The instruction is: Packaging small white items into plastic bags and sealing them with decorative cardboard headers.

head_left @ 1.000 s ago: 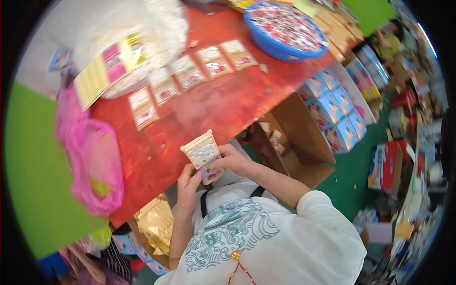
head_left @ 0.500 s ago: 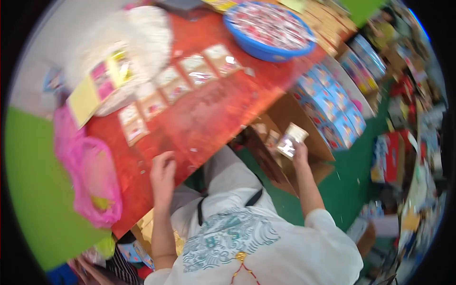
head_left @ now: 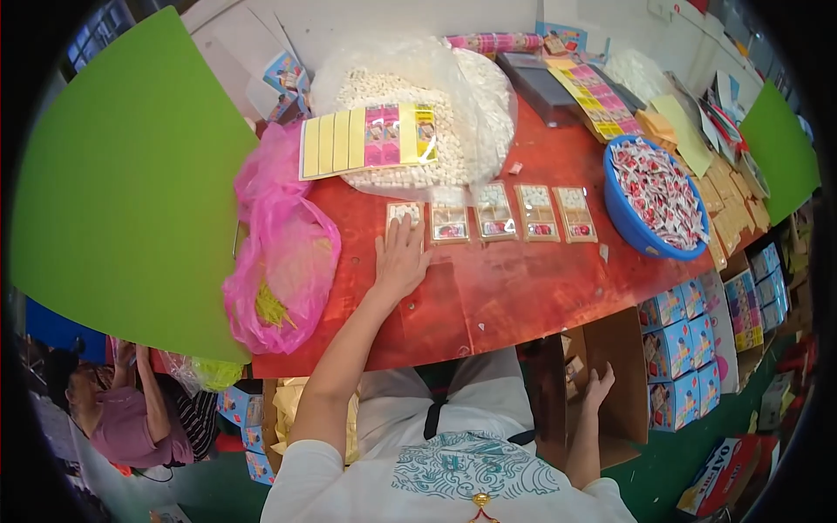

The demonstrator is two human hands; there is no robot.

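Five would-be-alike small flat packets lie in a row on the red table (head_left: 523,288); several show white pieces at the top and red ones below. My left hand (head_left: 401,264) reaches over the leftmost packet (head_left: 405,210), its fingers stretched out and lying on it, covering its lower part. The packet beside it (head_left: 450,222) lies just right of my fingertips. Below the table edge, my right hand (head_left: 598,387) is over an open cardboard box (head_left: 621,362), fingers apart and nothing in them. A few small packets (head_left: 572,366) show inside that box.
A clear bag of white pieces (head_left: 384,87) carries a sticker sheet (head_left: 340,144). Right stands a blue basin (head_left: 621,205) of wrapped sachets; left, a pink plastic bag (head_left: 305,327). Blue printed boxes (head_left: 670,353) stand beside the cardboard box. Another person (head_left: 131,410) is at lower left.
My right hand has let go of the packet it held over the box. My left hand has moved from the table's front edge onto the leftmost packet. The view has turned and steadied.
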